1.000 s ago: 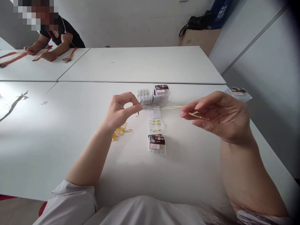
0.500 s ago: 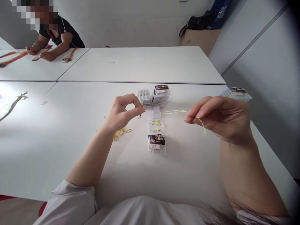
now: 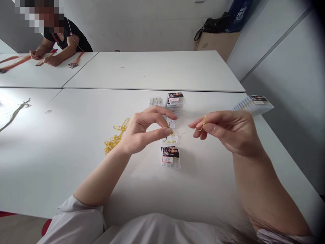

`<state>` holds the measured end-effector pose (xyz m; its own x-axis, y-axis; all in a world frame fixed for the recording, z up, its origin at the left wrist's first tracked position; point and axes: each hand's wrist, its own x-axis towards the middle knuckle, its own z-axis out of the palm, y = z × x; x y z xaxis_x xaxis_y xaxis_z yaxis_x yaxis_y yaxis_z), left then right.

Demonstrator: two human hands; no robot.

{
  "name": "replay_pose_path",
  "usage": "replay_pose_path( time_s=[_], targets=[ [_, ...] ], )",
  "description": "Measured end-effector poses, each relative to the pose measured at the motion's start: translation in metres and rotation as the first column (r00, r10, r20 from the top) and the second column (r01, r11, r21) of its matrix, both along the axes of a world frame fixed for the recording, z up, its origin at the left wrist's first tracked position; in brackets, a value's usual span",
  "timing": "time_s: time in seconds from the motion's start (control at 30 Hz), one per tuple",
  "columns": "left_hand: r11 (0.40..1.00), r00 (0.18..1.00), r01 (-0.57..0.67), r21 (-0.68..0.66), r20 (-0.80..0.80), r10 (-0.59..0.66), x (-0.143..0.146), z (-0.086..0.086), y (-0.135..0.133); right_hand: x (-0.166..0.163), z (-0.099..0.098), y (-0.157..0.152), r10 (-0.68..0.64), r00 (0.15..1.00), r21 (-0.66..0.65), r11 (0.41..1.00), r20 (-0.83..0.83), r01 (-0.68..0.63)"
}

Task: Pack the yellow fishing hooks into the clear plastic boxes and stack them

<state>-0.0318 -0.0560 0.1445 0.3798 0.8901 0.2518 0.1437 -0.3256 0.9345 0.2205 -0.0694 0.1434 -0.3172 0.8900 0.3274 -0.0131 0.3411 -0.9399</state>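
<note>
My left hand (image 3: 144, 132) hovers over the white table (image 3: 76, 152), thumb and forefinger pinched on a small fishing hook (image 3: 168, 125) tied to a thin yellow line (image 3: 183, 131). My right hand (image 3: 225, 130) pinches the other end of that line, looped at its fingertips. The line hangs slack between the two hands. Under them lie a clear hook packet (image 3: 169, 139) and a black-labelled hook packet (image 3: 170, 156). A heap of yellow line (image 3: 114, 137) lies left of my left hand.
Two stacks of hook packets (image 3: 174, 101) stand behind my hands. More packets (image 3: 254, 103) lie at the table's right edge. Another person (image 3: 58, 40) works with cords at the far left table. A bundle of cord (image 3: 15, 112) lies at the left.
My hands have come closer together and the taut line has gone slack. My left hand moved right and toward me, uncovering the yellow heap. My right hand now holds the line looped.
</note>
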Motion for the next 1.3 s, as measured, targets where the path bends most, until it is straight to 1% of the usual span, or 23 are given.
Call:
replay_pose_path(
  time_s=[0.07, 0.17, 0.23, 0.3, 0.43, 0.53, 0.63, 0.77, 0.87, 1.07, 1.13, 1.3],
  targets=[
    [0.994, 0.997, 0.074, -0.076, 0.038, -0.071, 0.005, -0.001, -0.004, -0.003, -0.001, 0.0, 0.0, 0.999, 0.017, 1.0, 0.041, -0.001],
    [0.968, 0.982, 0.186, -0.167, 0.075, -0.175, 0.013, -0.003, -0.01, -0.009, -0.001, -0.002, -0.045, 0.994, 0.065, 0.997, 0.101, 0.039],
    [0.957, 0.97, 0.237, -0.167, 0.103, -0.222, 0.017, -0.004, -0.013, -0.012, 0.0, -0.003, -0.071, 0.99, 0.087, 0.994, 0.119, 0.061],
    [0.955, 0.962, 0.258, -0.146, 0.129, -0.24, 0.019, -0.005, -0.015, -0.015, 0.002, -0.005, -0.072, 0.988, 0.082, 0.995, 0.14, 0.061],
    [0.952, 0.959, 0.251, -0.174, 0.179, -0.22, 0.021, -0.007, -0.016, -0.019, 0.003, -0.007, -0.043, 0.979, 0.04, 0.999, 0.198, 0.036],
    [0.949, 0.957, 0.244, -0.199, 0.206, -0.203, 0.021, -0.007, -0.015, -0.019, 0.004, -0.008, -0.035, 0.979, 0.024, 0.999, 0.199, 0.031],
    [0.953, 0.951, 0.254, -0.167, 0.22, -0.215, 0.019, -0.006, -0.014, -0.015, 0.004, -0.007, -0.038, 0.982, -0.022, 0.999, 0.187, 0.043],
    [0.958, 0.949, 0.263, -0.115, 0.21, -0.235, 0.016, -0.004, -0.014, -0.005, 0.007, -0.005, -0.01, 0.97, -0.083, 0.996, 0.242, 0.031],
    [0.962, 0.957, 0.246, -0.119, 0.189, -0.221, 0.014, -0.001, -0.014, 0.0, 0.009, -0.005, -0.015, 0.96, -0.081, 0.996, 0.279, 0.039],
    [0.962, 0.959, 0.245, -0.118, 0.178, -0.223, 0.011, 0.001, -0.014, -0.001, 0.009, -0.006, -0.089, 0.936, -0.046, 0.993, 0.342, 0.111],
    [0.964, 0.959, 0.242, -0.108, 0.175, -0.221, 0.009, 0.001, -0.013, 0.0, 0.008, -0.006, -0.084, 0.928, -0.047, 0.993, 0.363, 0.108],
    [0.965, 0.957, 0.243, -0.097, 0.183, -0.223, 0.007, 0.001, -0.012, -0.001, 0.005, -0.005, -0.008, 0.935, -0.16, 0.985, 0.356, 0.07]
  ],
)
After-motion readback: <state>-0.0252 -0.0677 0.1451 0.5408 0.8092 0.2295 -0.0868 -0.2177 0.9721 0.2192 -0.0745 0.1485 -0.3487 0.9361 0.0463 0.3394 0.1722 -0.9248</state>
